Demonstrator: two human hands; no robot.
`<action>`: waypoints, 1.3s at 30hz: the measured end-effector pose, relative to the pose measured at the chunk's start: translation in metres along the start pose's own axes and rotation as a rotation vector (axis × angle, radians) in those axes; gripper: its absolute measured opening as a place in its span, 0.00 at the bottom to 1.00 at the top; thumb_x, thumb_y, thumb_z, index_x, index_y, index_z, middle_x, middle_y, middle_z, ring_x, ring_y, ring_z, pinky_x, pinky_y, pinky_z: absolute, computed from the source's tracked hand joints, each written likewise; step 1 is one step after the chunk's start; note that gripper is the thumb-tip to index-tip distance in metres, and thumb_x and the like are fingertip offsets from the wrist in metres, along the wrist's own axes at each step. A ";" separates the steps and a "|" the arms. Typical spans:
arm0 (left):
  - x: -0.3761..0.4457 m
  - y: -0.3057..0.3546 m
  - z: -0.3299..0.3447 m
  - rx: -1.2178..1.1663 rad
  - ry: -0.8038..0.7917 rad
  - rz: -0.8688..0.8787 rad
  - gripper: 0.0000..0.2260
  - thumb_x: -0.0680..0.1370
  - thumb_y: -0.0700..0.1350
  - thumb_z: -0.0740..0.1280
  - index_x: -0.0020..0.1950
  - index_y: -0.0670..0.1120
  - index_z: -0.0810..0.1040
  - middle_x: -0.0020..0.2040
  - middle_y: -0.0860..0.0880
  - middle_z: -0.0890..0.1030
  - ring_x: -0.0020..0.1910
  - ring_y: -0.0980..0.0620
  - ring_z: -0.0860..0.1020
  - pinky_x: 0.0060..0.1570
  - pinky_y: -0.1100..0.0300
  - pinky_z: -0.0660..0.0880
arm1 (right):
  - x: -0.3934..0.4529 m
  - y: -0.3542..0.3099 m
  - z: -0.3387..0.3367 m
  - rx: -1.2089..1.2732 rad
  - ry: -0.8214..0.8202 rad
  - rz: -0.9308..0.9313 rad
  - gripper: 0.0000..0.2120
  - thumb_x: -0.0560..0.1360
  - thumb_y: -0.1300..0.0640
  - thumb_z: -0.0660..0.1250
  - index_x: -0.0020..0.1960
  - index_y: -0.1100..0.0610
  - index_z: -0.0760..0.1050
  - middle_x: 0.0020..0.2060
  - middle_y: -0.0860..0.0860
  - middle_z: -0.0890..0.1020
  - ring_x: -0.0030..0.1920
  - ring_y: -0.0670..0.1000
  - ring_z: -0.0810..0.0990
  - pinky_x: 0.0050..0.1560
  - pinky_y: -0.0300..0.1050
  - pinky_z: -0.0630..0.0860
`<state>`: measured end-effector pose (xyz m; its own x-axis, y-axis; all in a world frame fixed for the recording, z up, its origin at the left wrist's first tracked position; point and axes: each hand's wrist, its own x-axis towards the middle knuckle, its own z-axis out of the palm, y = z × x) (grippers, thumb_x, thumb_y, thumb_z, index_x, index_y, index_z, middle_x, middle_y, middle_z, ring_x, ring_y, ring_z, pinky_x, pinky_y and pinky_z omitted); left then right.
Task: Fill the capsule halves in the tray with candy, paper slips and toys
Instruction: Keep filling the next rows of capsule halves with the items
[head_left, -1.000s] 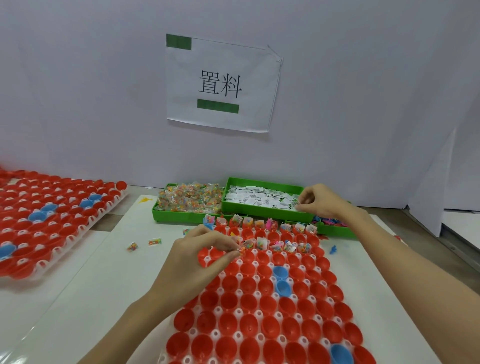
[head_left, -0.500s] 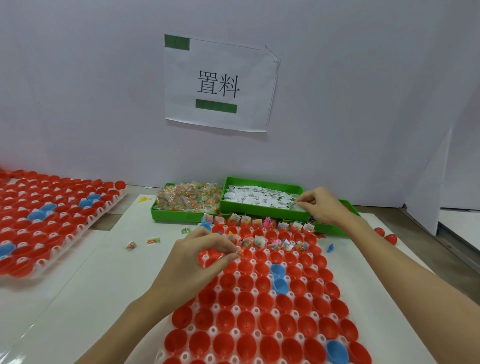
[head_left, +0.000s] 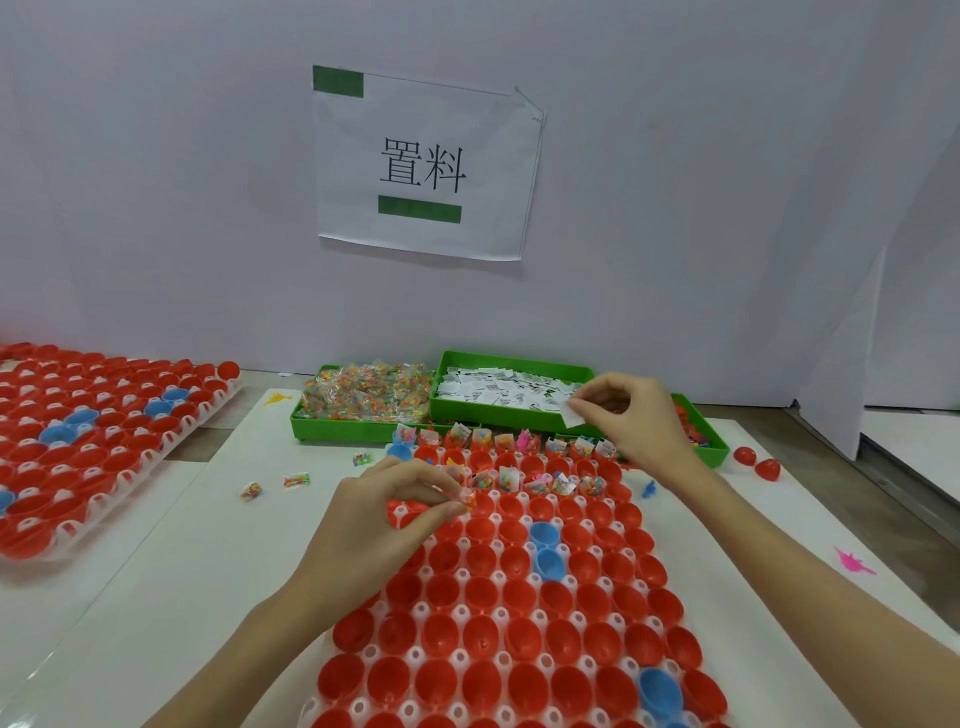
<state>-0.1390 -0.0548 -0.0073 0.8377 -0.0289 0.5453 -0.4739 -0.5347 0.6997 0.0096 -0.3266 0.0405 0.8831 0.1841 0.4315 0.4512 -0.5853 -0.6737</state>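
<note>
A white tray (head_left: 498, 577) of red and a few blue capsule halves lies in front of me; its two far rows hold candy packets and slips. My left hand (head_left: 384, 514) pinches a small candy packet (head_left: 466, 500) over the third row's left end. My right hand (head_left: 631, 418) pinches a white paper slip (head_left: 571, 415) just above the near rim of the green bin of paper slips (head_left: 511, 391). The green bin of candy packets (head_left: 363, 397) stands left of it. A green bin of small toys (head_left: 701, 441) is mostly hidden behind my right hand.
A second tray of capsule halves (head_left: 98, 441) lies at the left. Loose candy packets (head_left: 296, 480) and small toys, blue (head_left: 649, 488), pink (head_left: 852, 562) and yellow (head_left: 278, 399), lie on the white board. Two red capsule halves (head_left: 756, 462) sit at the right. A white wall with a paper sign (head_left: 423, 161) stands behind.
My right hand has lifted out of the slip bin toward me, now with a slip in its fingertips. My left hand has stayed over the tray with the candy packet.
</note>
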 end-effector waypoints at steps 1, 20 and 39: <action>0.000 0.000 0.001 -0.005 -0.004 -0.008 0.06 0.73 0.47 0.77 0.48 0.54 0.84 0.45 0.62 0.86 0.51 0.62 0.84 0.60 0.62 0.74 | -0.010 -0.008 0.002 0.050 -0.001 -0.005 0.02 0.75 0.56 0.76 0.48 0.51 0.85 0.40 0.44 0.86 0.42 0.41 0.84 0.45 0.33 0.79; -0.011 0.025 0.015 -0.120 0.043 0.107 0.11 0.74 0.48 0.75 0.56 0.53 0.84 0.45 0.57 0.85 0.46 0.56 0.85 0.49 0.67 0.79 | -0.112 -0.061 0.025 0.373 -0.316 -0.075 0.04 0.78 0.56 0.73 0.50 0.48 0.85 0.45 0.46 0.87 0.48 0.48 0.86 0.50 0.40 0.82; -0.011 0.023 0.012 -0.081 0.006 0.092 0.05 0.74 0.46 0.76 0.48 0.52 0.87 0.43 0.57 0.85 0.44 0.54 0.84 0.47 0.66 0.78 | 0.010 0.086 -0.029 -0.492 0.074 0.113 0.09 0.81 0.63 0.68 0.58 0.59 0.85 0.53 0.57 0.87 0.45 0.52 0.82 0.54 0.45 0.77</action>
<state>-0.1553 -0.0767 -0.0028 0.7883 -0.0691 0.6114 -0.5690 -0.4599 0.6817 0.0535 -0.3978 0.0037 0.9034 0.0516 0.4257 0.2231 -0.9043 -0.3639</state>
